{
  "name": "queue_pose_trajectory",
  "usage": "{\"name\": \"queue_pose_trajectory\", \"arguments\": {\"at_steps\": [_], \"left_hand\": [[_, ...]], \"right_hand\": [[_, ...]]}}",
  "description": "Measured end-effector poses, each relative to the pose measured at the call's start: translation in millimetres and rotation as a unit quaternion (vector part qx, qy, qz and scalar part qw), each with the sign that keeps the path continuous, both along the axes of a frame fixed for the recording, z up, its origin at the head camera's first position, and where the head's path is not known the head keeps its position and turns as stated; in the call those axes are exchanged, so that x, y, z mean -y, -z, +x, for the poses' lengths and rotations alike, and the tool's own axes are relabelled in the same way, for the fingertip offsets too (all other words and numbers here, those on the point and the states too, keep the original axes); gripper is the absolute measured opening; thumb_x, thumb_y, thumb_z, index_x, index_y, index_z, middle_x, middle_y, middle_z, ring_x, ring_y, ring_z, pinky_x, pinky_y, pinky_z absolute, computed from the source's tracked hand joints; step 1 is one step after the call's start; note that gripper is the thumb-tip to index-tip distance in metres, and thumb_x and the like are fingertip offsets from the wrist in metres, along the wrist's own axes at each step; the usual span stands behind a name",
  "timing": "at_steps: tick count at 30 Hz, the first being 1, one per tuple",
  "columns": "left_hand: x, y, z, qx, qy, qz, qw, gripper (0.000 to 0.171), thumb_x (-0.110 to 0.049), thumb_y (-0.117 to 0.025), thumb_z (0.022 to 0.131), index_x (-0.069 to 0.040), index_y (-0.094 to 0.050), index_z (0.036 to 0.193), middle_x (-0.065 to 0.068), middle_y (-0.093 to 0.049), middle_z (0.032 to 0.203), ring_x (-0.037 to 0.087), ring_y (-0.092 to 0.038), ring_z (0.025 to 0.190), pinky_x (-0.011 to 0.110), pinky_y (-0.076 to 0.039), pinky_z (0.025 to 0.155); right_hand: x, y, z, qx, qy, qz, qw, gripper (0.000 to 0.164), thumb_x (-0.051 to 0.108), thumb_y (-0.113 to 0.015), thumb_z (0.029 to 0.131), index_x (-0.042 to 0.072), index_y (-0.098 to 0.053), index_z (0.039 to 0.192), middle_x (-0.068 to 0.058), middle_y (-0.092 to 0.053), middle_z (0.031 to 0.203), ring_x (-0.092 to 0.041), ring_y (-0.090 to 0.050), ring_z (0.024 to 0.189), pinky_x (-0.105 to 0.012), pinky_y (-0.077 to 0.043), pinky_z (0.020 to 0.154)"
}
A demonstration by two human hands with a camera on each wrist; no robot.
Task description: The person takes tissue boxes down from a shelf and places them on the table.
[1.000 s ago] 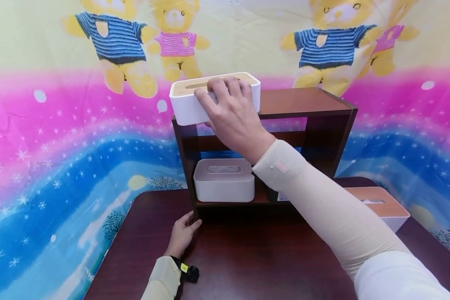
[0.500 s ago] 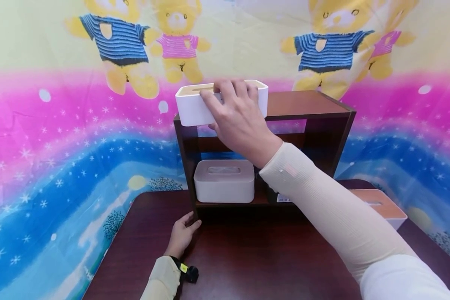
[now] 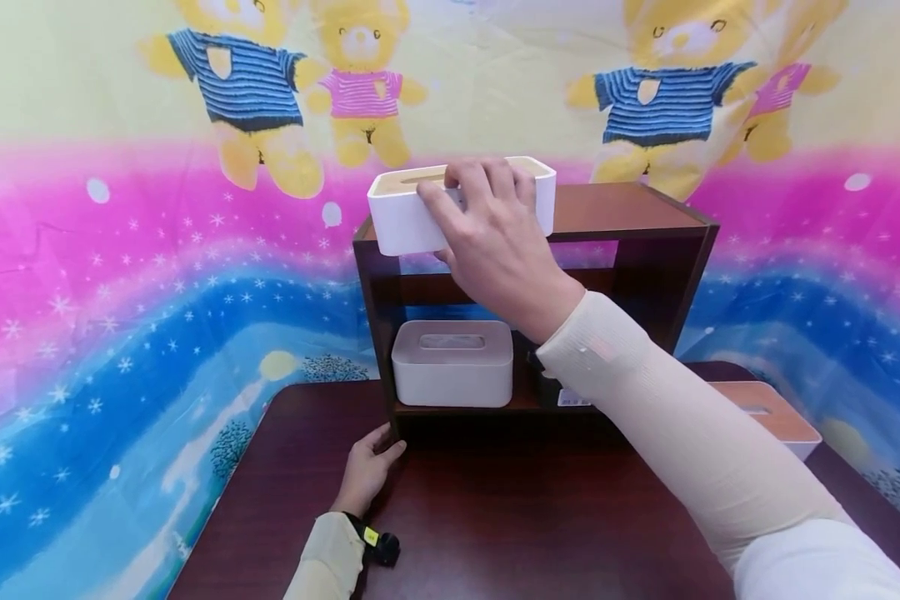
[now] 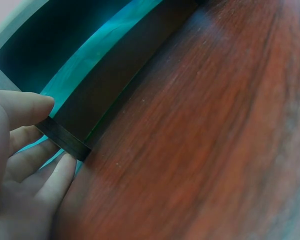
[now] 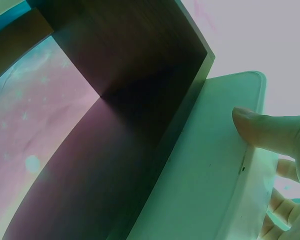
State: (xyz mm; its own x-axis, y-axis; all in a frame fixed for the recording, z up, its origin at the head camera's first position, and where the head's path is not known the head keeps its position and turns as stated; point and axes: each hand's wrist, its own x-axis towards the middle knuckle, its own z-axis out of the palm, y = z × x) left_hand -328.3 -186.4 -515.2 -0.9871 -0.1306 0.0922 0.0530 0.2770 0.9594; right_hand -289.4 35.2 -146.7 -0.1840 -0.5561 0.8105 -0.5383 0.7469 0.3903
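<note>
My right hand (image 3: 502, 250) holds a white tissue box (image 3: 405, 223) with a pale wooden lid, over the left end of the shelf's top. The thumb lies against the box's white surface (image 5: 210, 145) in the right wrist view, the other fingers at the far side. Low on the left, my left hand (image 3: 367, 473) grips the front edge of the small dark wooden shelf's side panel (image 4: 65, 137), thumb and fingers on opposite faces. In the shelf's compartment stands a second tissue box (image 3: 452, 383), light grey with an oval slot.
A black object with a white label (image 3: 573, 398) sits beside the grey box, partly hidden by my right sleeve. Another tissue box (image 3: 783, 417) with an orange-brown lid stands on the dark table (image 3: 495, 517) at the right. A bear-print cloth (image 3: 120, 275) hangs behind.
The right hand has carried the white tissue box a little right and slightly down along the shelf's top, and the box sits more level. The left hand stays at the panel.
</note>
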Motion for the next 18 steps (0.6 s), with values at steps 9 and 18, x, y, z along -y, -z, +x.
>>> {"name": "queue_pose_trajectory", "arguments": {"at_steps": [9,18], "left_hand": [[-0.7,0.3,-1.9,-0.012,-0.006,-0.001,0.9999,0.048,-0.023,-0.064,0.082,-0.013,-0.05,0.127,0.003,-0.051,0.124,0.019,-0.044,0.116,0.04,-0.042,0.088],[-0.9,0.5,-0.5,-0.007,-0.008,-0.002,0.9999,0.048,-0.022,-0.064,0.082,-0.013,-0.05,0.127,0.002,-0.052,0.123,0.018,-0.044,0.115,0.039,-0.042,0.088]], "right_hand": [[-4.9,-1.2,4.1,-0.004,-0.003,-0.001,1.0,0.059,0.027,-0.074,0.069,0.012,-0.05,0.121,-0.016,-0.045,0.113,-0.034,-0.038,0.107,-0.048,-0.03,0.086],[-9.3,-0.2,8.9,-0.005,-0.002,-0.006,1.0,0.059,0.026,-0.074,0.069,0.012,-0.05,0.12,-0.016,-0.046,0.112,-0.034,-0.038,0.106,-0.049,-0.03,0.086]]}}
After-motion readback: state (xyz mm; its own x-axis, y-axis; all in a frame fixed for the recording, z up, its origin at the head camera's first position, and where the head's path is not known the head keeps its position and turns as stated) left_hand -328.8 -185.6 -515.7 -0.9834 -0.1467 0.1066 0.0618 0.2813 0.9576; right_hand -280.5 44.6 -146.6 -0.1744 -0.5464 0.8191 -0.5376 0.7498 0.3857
